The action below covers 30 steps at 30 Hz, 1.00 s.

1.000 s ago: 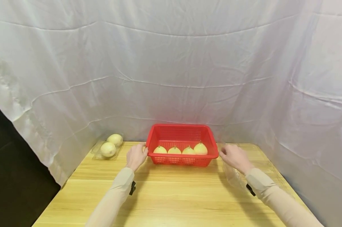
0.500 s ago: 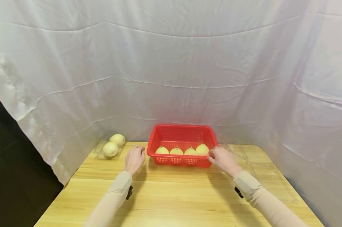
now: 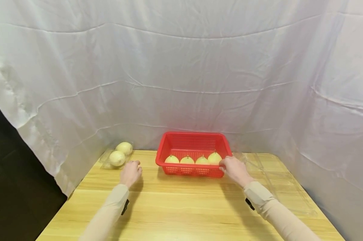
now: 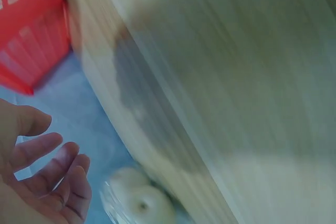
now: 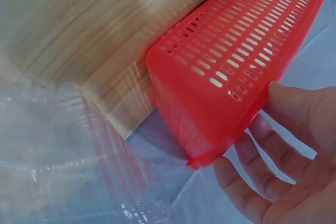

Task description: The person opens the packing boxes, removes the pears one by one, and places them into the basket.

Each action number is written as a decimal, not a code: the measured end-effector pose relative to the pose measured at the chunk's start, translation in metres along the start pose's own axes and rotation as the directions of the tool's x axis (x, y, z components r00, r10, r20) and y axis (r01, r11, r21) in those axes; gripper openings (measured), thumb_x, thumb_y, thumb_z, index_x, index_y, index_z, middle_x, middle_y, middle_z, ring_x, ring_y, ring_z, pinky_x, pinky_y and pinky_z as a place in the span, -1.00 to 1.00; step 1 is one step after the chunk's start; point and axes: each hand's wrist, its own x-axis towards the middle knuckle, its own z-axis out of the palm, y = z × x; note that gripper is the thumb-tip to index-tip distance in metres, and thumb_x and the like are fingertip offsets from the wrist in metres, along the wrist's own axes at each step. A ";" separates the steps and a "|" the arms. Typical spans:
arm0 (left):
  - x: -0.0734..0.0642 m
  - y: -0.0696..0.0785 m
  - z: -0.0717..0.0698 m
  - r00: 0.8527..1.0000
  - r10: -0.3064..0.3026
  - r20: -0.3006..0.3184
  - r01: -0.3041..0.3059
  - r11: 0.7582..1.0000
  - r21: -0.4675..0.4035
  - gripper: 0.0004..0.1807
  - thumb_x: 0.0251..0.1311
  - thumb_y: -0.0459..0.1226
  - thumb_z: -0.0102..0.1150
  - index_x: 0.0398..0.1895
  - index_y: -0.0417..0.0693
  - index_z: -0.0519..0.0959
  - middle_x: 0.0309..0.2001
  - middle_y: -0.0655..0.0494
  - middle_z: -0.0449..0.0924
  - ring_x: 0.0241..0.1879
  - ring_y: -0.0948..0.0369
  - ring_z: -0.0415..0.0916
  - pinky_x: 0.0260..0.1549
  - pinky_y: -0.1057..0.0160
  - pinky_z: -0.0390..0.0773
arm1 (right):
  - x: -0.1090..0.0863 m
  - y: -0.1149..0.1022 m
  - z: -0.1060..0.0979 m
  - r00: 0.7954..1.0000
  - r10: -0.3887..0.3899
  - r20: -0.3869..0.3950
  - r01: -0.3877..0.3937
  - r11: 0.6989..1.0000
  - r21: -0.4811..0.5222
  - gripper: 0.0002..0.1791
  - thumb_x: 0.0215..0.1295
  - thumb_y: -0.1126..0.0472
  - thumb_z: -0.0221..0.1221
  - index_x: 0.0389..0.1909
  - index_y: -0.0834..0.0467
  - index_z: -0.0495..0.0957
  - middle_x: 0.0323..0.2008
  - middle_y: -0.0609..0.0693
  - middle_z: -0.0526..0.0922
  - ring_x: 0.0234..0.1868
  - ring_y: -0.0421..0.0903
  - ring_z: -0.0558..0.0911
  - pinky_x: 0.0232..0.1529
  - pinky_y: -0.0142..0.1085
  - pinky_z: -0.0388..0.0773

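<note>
A red plastic basket [image 3: 193, 170] with slotted walls stands at the back middle of the wooden table. Several pale yellow pears [image 3: 187, 160], stems up, sit in a row along its front. My right hand [image 3: 234, 169] is at the basket's front right corner; in the right wrist view the rim lies between thumb and fingers, with some fingertips hidden behind it. My left hand [image 3: 130, 174] is off the basket, over the table to its left, fingers loosely bent and holding nothing. Close beyond it are two more pale pears [image 3: 117, 158] in a clear plastic tray [image 3: 104, 164].
Clear plastic packaging [image 3: 278, 180] lies along the table's right side, near my right forearm; it also shows large as clear plastic [image 5: 58, 150] in the right wrist view. A pale curtain [image 3: 181, 83] hangs right behind the table [image 3: 181, 207] and along both sides.
My left hand has left the basket's left rim and moved left toward the two pears. My right hand has shifted from the right side to the front right corner.
</note>
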 end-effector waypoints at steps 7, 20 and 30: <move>0.011 -0.034 -0.008 0.996 -0.020 -0.090 0.029 0.994 0.106 -0.66 0.18 -0.35 0.08 0.00 -0.36 0.53 -0.05 -0.37 0.52 -0.05 -0.29 0.46 -0.27 -0.24 0.55 | 0.002 -0.005 -0.001 1.000 0.004 0.002 -0.004 0.999 -0.035 -0.96 0.13 0.24 0.35 -0.47 0.06 0.69 -0.40 -0.03 0.67 -0.32 -0.01 0.65 -0.42 -0.01 0.58; 0.024 -0.052 -0.025 0.972 -0.190 0.141 0.158 0.964 0.211 -0.37 0.18 -0.29 0.10 0.24 -0.52 0.23 0.16 -0.51 0.27 0.24 -0.38 0.15 0.04 -0.36 0.35 | 0.003 -0.009 0.000 1.000 0.019 0.008 -0.018 0.997 -0.076 -0.86 0.15 0.26 0.34 -0.55 0.02 0.63 -0.50 -0.07 0.58 -0.40 -0.02 0.63 -0.50 -0.07 0.55; 0.030 -0.055 -0.025 0.958 -0.234 0.166 0.197 0.958 0.210 -0.36 0.21 -0.28 0.10 0.30 -0.44 0.20 0.20 -0.49 0.23 0.21 -0.36 0.20 -0.01 -0.37 0.41 | 0.002 -0.008 -0.002 0.999 0.027 0.019 -0.026 0.998 -0.062 -0.91 0.13 0.28 0.35 -0.50 0.05 0.67 -0.46 -0.04 0.62 -0.39 -0.01 0.64 -0.46 -0.06 0.57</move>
